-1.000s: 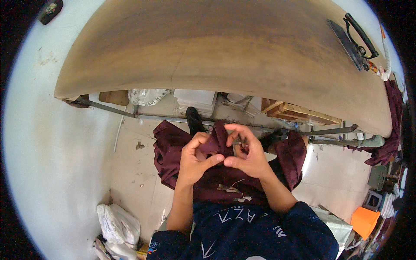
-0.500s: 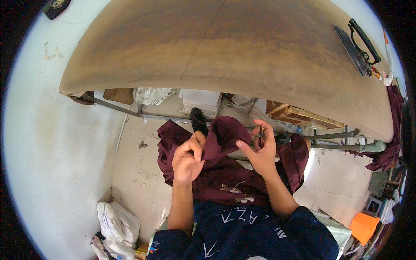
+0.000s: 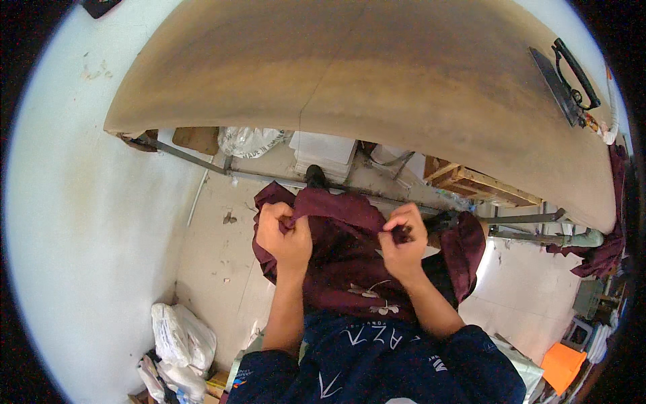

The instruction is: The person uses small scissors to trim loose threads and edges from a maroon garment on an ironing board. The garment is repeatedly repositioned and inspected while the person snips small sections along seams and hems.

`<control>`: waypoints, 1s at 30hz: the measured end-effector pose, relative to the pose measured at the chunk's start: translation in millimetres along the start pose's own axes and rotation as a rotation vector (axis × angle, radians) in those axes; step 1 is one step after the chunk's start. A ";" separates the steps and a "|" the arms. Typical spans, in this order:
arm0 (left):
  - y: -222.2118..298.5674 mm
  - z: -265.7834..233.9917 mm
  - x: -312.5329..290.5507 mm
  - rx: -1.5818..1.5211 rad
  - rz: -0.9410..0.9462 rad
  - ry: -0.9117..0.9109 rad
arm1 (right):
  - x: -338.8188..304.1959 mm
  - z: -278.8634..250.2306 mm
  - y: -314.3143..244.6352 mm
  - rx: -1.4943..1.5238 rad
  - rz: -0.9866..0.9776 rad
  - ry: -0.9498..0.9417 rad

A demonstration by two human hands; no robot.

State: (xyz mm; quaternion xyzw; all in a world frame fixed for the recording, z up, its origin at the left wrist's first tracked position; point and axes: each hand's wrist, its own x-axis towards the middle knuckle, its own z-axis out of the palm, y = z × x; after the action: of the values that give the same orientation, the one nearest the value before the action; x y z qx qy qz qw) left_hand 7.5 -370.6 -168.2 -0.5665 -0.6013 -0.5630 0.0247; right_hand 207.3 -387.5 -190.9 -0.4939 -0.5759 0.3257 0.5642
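A maroon garment with a pale leaf-like print lies across my lap, its folds hanging on both sides. My left hand is closed on the upper left part of its raised edge. At the other end of that edge, thumb and fingers of my right hand pinch the cloth. Between the hands the edge is drawn out in a shallow curve. A small dark tool, perhaps thread snips, sits in my right palm, mostly hidden by the fingers.
A brown padded ironing table spans the far side, with an iron at its right end. Beneath it are a wooden crate and a white sack. White bags lie lower left; an orange container stands lower right.
My right hand has closed on the cloth edge, where before it was spread with the dark tool showing. The raised cloth has gone from a bunched loop to a stretched edge.
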 end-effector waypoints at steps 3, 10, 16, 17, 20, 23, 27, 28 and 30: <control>0.7 9.0 -8.8 -0.157 0.094 0.027 | -8.7 6.1 2.3 -0.121 -0.079 -0.078; 28.2 21.8 -33.7 -0.328 0.136 -0.203 | 24.2 -4.5 -18.4 -0.150 -0.308 -0.198; 45.3 9.2 -40.6 -0.599 -0.309 -0.322 | 20.6 -0.1 -1.1 0.125 0.050 0.050; 42.6 -0.3 -45.9 -0.670 -0.465 -0.469 | 18.1 2.0 1.6 0.152 0.050 0.095; 40.2 -16.2 -56.8 -0.904 -0.861 -0.915 | 11.9 8.6 0.3 0.209 0.092 0.098; 59.3 -2.1 -53.0 -1.371 -1.246 -0.551 | 9.0 13.4 0.2 0.231 0.059 0.103; 40.6 7.8 -43.1 -1.438 -1.267 -0.409 | 3.5 3.7 5.7 0.134 0.018 -0.020; 39.7 8.3 -40.8 -1.430 -1.285 -0.406 | 5.0 -0.6 6.1 0.090 0.021 -0.052; 42.4 7.8 -37.1 -1.377 -1.283 -0.396 | 8.3 -8.8 0.6 0.007 0.030 -0.110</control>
State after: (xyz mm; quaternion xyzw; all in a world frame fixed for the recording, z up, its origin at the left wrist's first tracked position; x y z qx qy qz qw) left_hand 55.6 -401.1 -168.3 -0.1047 -0.3274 -0.5930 -0.7282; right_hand 217.0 -381.2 -187.4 -0.4818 -0.5975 0.3630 0.5284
